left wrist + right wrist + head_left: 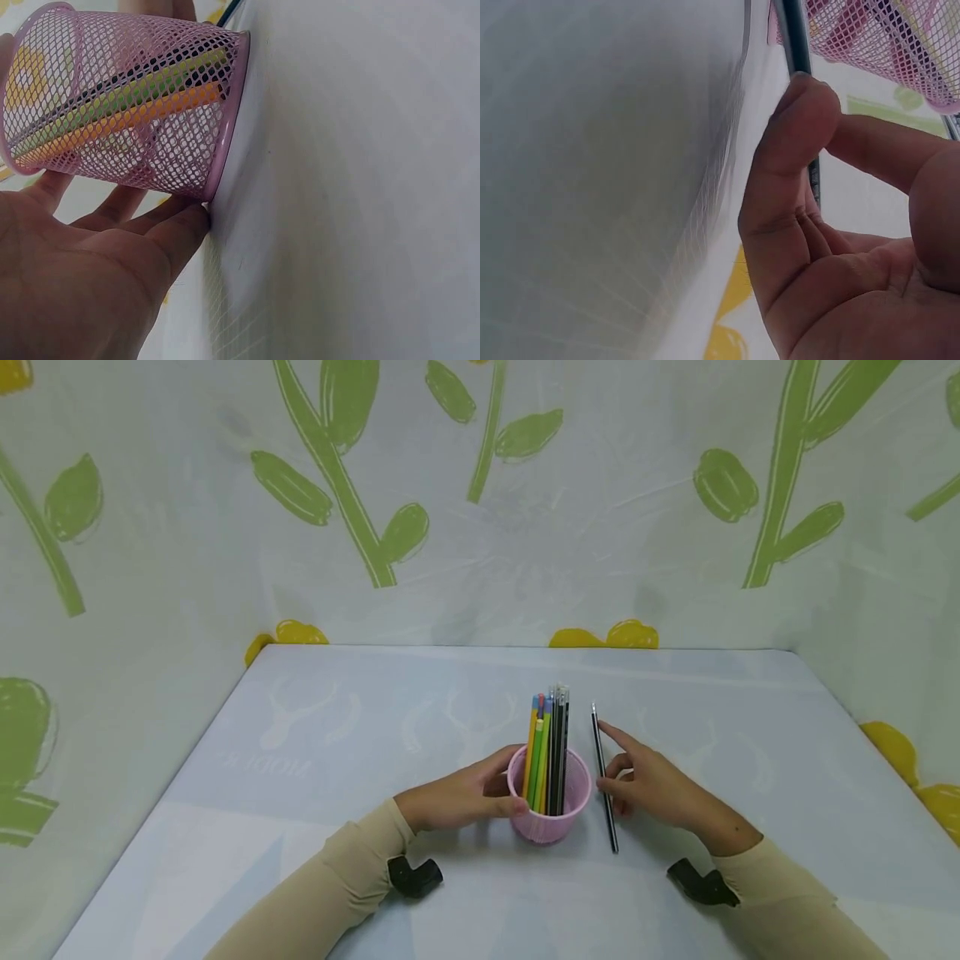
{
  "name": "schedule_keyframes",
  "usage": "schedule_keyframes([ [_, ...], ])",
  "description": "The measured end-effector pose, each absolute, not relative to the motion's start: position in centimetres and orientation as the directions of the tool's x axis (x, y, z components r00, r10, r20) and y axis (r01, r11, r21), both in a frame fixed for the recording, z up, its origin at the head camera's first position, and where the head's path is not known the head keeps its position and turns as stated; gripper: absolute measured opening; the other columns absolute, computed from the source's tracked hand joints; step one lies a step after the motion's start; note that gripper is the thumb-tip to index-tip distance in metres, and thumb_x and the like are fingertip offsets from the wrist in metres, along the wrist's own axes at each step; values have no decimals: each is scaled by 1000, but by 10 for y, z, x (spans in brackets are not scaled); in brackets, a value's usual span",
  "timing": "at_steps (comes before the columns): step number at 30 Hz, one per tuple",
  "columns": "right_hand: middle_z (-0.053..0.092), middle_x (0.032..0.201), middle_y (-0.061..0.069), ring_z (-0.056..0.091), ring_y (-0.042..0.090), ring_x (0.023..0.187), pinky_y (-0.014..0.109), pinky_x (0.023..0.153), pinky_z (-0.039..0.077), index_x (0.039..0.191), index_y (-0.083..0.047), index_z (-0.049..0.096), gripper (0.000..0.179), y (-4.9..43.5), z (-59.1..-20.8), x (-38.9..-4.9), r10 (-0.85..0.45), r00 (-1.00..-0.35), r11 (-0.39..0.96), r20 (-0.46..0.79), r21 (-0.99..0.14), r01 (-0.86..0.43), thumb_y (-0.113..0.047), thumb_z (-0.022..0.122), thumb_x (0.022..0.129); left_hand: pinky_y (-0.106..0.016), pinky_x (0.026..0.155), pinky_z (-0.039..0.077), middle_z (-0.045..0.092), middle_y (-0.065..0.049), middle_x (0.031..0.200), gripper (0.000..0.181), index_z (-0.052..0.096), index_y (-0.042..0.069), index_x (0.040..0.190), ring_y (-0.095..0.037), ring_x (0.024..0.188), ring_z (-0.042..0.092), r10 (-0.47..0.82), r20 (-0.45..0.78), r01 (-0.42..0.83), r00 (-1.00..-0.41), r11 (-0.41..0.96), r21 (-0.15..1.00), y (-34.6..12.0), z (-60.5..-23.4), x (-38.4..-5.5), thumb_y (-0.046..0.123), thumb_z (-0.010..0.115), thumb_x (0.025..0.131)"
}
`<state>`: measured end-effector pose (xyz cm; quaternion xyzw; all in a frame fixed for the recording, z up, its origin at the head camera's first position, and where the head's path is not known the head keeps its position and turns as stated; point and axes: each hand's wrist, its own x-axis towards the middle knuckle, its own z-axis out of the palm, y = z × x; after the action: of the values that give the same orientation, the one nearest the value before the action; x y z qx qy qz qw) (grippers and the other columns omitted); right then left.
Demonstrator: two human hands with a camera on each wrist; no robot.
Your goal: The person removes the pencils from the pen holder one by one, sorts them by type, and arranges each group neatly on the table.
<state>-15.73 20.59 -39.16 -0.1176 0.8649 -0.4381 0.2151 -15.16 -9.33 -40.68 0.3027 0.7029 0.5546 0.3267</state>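
A pink mesh pencil cup (550,830) stands upright on the table, its pencils (538,760) leaning together inside: several black, others orange, green and yellow. My left hand (461,795) holds the cup from its left side, thumb at the front of the rim and fingers around the back. In the left wrist view, those fingers rest along the mesh wall (172,154). Just right of the cup, my right hand (656,783) pinches a single black pencil (610,820) between thumb and fingers. Its index finger reaches along the pencil's upper part.
Beneath everything is a pale table (360,693) with faint printed figures. Behind it rises a light backdrop (600,543) with green leaves and yellow shapes. Black curved pieces (415,877) sit at both wrists, beside the beige sleeves (330,877).
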Motion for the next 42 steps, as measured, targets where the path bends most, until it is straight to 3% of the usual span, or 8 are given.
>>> schedule_keyframes([
  [6, 63, 95, 11, 64, 20, 64, 34, 60, 57, 161, -14, 10, 94, 204, -394, -157, -393, -876, 622, -281, -782, -28, -9, 72, 90, -27, 116, 35, 39, 11, 153, 72, 23, 43, 153, -8, 145, 39, 785, -119, 64, -607, 198, 978, -93, -406, -151, 47, 65, 95],
  [15, 63, 95, 8, 63, 15, 57, 30, 56, 55, 157, -6, 25, 84, 202, -394, -154, -376, -882, 725, -286, -683, -88, -8, 74, 89, -27, 117, 34, 38, 12, 155, 72, 22, 43, 153, -9, 145, 38, 782, -125, 55, -611, 200, 978, -94, -407, -151, 47, 65, 95],
  [27, 61, 94, 7, 62, 15, 52, 31, 53, 55, 151, -5, 40, 73, 199, -391, -152, -311, -887, 775, -341, -631, -29, -10, 76, 88, -30, 117, 34, 35, 12, 156, 71, 21, 43, 153, -10, 146, 37, 784, -133, 56, -607, 209, 976, -93, -406, -151, 44, 63, 97],
  [42, 59, 87, 4, 61, 14, 52, 30, 54, 55, 149, -4, 44, 71, 199, -393, -148, -310, -890, 794, -335, -607, -48, -12, 77, 87, -33, 118, 35, 34, 8, 158, 76, 17, 41, 156, -13, 147, 36, 788, -137, 69, -600, 222, 973, -92, -405, -152, 53, 62, 95],
])
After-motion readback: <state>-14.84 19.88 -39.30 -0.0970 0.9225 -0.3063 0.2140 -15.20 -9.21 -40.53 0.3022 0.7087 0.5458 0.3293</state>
